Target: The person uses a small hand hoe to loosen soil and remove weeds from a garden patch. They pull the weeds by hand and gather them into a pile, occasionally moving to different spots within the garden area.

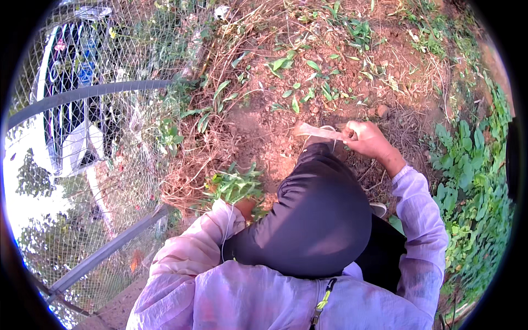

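Note:
My right hand is closed around the handle of a small hand tool with a flared, pale end, held over my shoe just in front of my bent knee. My left hand, mostly hidden by the sleeve and leaves, is low beside my leg at a bunch of green leafy plants. Whether its fingers grip the stems cannot be seen. Reddish soil with scattered green leaves lies ahead of me.
A wire mesh fence with grey metal rails runs along the left. Dry, brown plant stems are heaped at its foot. Dense, leafy green plants grow along the right. A small stone lies beyond my right hand.

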